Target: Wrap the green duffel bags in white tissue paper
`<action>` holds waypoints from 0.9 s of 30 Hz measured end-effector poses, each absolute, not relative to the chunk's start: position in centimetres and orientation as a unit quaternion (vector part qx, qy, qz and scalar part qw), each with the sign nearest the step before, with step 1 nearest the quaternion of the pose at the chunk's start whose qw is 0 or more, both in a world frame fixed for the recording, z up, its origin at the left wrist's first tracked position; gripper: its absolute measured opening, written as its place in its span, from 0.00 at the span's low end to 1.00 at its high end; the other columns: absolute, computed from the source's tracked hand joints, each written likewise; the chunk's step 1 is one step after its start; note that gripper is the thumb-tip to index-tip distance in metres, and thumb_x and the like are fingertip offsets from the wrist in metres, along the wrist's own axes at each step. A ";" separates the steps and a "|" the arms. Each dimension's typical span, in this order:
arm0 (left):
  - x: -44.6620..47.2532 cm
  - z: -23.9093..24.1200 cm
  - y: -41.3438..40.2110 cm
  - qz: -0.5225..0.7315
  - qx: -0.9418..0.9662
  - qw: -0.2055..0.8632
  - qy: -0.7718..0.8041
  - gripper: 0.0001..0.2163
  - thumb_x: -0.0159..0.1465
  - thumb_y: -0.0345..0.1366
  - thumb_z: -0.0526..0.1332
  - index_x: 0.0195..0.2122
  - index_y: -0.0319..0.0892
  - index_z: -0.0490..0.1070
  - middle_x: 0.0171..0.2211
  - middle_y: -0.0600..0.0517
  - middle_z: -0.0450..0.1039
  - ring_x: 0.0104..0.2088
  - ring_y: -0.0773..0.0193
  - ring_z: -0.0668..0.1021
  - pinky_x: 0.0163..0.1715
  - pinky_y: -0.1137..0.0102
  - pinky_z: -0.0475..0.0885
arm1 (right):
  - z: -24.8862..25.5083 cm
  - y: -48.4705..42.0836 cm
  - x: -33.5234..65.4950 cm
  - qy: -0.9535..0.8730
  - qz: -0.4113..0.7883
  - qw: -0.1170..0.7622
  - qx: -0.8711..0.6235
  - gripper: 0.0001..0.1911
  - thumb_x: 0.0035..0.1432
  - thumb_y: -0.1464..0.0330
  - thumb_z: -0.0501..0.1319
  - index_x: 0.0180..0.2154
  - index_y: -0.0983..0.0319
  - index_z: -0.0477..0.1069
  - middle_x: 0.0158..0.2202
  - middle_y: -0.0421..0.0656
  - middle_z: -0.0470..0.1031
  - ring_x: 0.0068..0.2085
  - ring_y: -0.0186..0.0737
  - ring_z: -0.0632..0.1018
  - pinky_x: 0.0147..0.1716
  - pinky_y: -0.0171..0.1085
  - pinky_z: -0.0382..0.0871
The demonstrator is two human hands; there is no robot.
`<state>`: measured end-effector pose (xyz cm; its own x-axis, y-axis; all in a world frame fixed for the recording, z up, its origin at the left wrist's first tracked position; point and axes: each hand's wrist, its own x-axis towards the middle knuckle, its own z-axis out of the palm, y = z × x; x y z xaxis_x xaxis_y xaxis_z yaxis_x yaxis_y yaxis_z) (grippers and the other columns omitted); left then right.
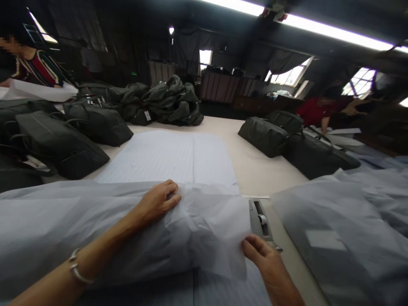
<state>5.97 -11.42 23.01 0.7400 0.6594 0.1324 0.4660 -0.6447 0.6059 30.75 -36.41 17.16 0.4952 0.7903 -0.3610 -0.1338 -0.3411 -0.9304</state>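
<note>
A translucent plastic bag (105,238) lies across the front of the table, with something dark and bulky showing through it. On its top, my left hand (161,197) has its fingers curled and closed on the plastic. My right hand (263,255) pinches the right edge of the same bag between thumb and fingers. Under the bag spreads a pale striped sheet (159,153). Just beyond my right hand is a grey metal device (259,219) with a slot and a small roller, partly hidden by the bag.
Dark green duffel bags (60,140) crowd the left; others (264,136) stand at right. A dark heap (174,100) lies at the table's far end. A plastic-wrapped bag (344,229) sits at near right. A person in red (315,112) and another in stripes (41,70) work nearby.
</note>
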 end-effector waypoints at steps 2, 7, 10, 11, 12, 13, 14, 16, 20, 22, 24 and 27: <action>6.1 23.2 -11.5 0.169 0.888 0.282 0.321 0.12 0.64 0.44 0.51 0.28 0.44 0.62 0.34 0.52 0.68 0.35 0.59 0.72 0.38 0.66 0.65 | 16.8 -34.8 29.7 -0.212 0.439 0.562 -0.668 0.26 0.46 0.47 0.69 0.35 0.63 0.76 0.29 0.42 0.77 0.31 0.40 0.76 0.32 0.35 0.70; 6.2 23.3 -11.2 0.153 0.889 0.279 0.330 0.14 0.64 0.48 0.50 0.28 0.44 0.63 0.35 0.51 0.69 0.35 0.58 0.72 0.40 0.66 0.66 | 17.3 -34.4 30.9 -0.163 0.407 0.648 -0.623 0.28 0.46 0.45 0.68 0.36 0.62 0.74 0.25 0.39 0.74 0.26 0.36 0.74 0.28 0.35 0.68; 6.2 23.2 -11.0 0.150 0.890 0.284 0.323 0.14 0.64 0.49 0.51 0.28 0.44 0.63 0.36 0.51 0.70 0.37 0.58 0.73 0.41 0.67 0.66 | 17.8 -36.5 30.7 -0.205 0.456 0.647 -0.575 0.39 0.43 0.42 0.68 0.50 0.61 0.71 0.43 0.48 0.78 0.46 0.47 0.77 0.49 0.43 0.69; 6.2 23.2 -11.0 0.151 0.891 0.285 0.319 0.14 0.63 0.49 0.51 0.29 0.44 0.64 0.36 0.51 0.70 0.38 0.58 0.73 0.42 0.67 0.66 | 17.9 -37.0 30.4 -0.227 0.480 0.635 -0.562 0.42 0.40 0.43 0.70 0.52 0.60 0.70 0.46 0.49 0.77 0.50 0.49 0.76 0.52 0.44 0.67; 6.2 23.2 -11.0 0.152 0.892 0.285 0.317 0.14 0.63 0.48 0.52 0.29 0.44 0.64 0.37 0.51 0.70 0.38 0.58 0.73 0.42 0.67 0.66 | 18.1 -37.4 29.8 -0.249 0.500 0.615 -0.556 0.41 0.39 0.44 0.72 0.51 0.60 0.71 0.46 0.49 0.77 0.49 0.49 0.76 0.52 0.44 0.67; 6.2 23.2 -11.0 0.152 0.892 0.285 0.317 0.14 0.64 0.48 0.52 0.29 0.44 0.64 0.37 0.51 0.70 0.38 0.58 0.73 0.43 0.67 0.66 | 18.3 -37.5 29.3 -0.268 0.513 0.595 -0.558 0.36 0.41 0.46 0.72 0.48 0.60 0.73 0.43 0.47 0.78 0.47 0.48 0.76 0.50 0.43 0.68; 6.2 23.3 -11.0 0.151 0.891 0.285 0.319 0.14 0.64 0.47 0.51 0.29 0.44 0.64 0.37 0.51 0.70 0.38 0.58 0.73 0.43 0.68 0.66 | 18.5 -37.4 28.7 -0.281 0.518 0.579 -0.564 0.29 0.45 0.48 0.71 0.42 0.61 0.75 0.39 0.45 0.78 0.43 0.45 0.77 0.46 0.41 0.69; 6.2 23.4 -11.1 0.146 0.889 0.287 0.324 0.14 0.65 0.47 0.51 0.29 0.44 0.64 0.37 0.51 0.70 0.39 0.58 0.73 0.43 0.67 0.66 | 18.7 -36.9 27.7 -0.285 0.510 0.568 -0.579 0.20 0.54 0.51 0.66 0.32 0.62 0.74 0.30 0.41 0.75 0.34 0.38 0.75 0.38 0.37 0.69; 6.3 23.7 -11.3 0.140 0.885 0.295 0.333 0.15 0.65 0.50 0.52 0.30 0.44 0.66 0.38 0.50 0.71 0.40 0.56 0.73 0.44 0.67 0.66 | 17.9 -36.6 29.1 -0.209 0.479 0.605 -0.601 0.19 0.53 0.53 0.67 0.37 0.62 0.73 0.29 0.39 0.75 0.30 0.35 0.74 0.32 0.34 0.68; 6.2 23.7 -11.3 0.138 0.882 0.297 0.338 0.15 0.64 0.50 0.52 0.31 0.44 0.66 0.39 0.50 0.72 0.40 0.56 0.72 0.44 0.67 0.66 | 17.1 -37.9 32.1 -0.171 0.433 0.611 -0.640 0.25 0.50 0.53 0.69 0.43 0.62 0.73 0.32 0.41 0.77 0.32 0.38 0.76 0.35 0.37 0.71; 6.2 23.6 -11.2 0.140 0.881 0.296 0.342 0.14 0.64 0.49 0.53 0.31 0.44 0.67 0.39 0.50 0.72 0.40 0.57 0.72 0.45 0.68 0.65 | 16.1 -39.8 36.5 -0.144 0.339 0.610 -0.702 0.28 0.47 0.51 0.69 0.44 0.63 0.72 0.32 0.42 0.78 0.33 0.42 0.77 0.38 0.40 0.72; 6.2 23.3 -11.0 0.153 0.876 0.296 0.348 0.14 0.63 0.48 0.54 0.30 0.43 0.67 0.39 0.51 0.73 0.40 0.57 0.72 0.45 0.69 0.64 | 14.5 -42.2 43.1 -0.129 0.217 0.539 -0.804 0.29 0.39 0.49 0.69 0.39 0.62 0.75 0.34 0.44 0.79 0.38 0.47 0.78 0.42 0.42 0.71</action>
